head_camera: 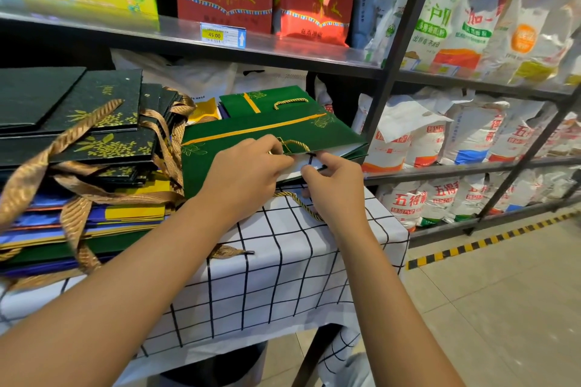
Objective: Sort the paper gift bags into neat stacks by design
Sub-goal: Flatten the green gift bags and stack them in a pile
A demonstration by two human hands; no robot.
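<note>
1. The left hand [248,173] and right hand [333,185] are each keeping a narrow grip, pinching the near edge of the flat green paper gift bag with gold stripe [251,132], probably squaring it.
2. It is lying on the checked-cloth surface [283,261], beside the mixed pile of dark leaf-print bags [94,135].

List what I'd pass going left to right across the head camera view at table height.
Dark bags with gold leaf print → gold ribbon handles → green bag with a gold stripe → left hand → right hand, both holding that bag's open edge → white sacks on the rack.
</note>
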